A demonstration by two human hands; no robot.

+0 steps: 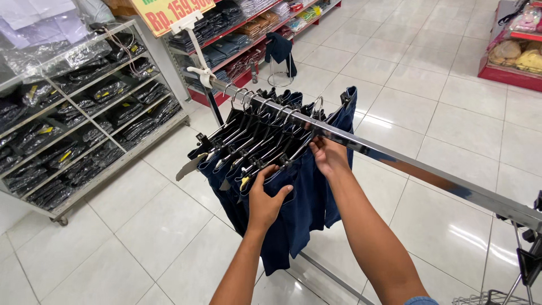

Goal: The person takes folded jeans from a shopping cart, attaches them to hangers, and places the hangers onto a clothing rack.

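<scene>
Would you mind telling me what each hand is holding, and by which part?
The left hand grips the dark blue jeans at the waistband, just under the clip hangers. The right hand holds a hanger near the metal rail.

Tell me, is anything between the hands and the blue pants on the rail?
Nothing visible. The left hand already grips the waist of the dark blue pants, and the right hand touches a hanger by the metal rail.

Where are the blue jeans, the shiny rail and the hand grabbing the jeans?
blue jeans (305,209): head view, on the hanging denim.
shiny rail (395,158): head view, mid-bar.
left hand (266,200): head view, on its back.
</scene>
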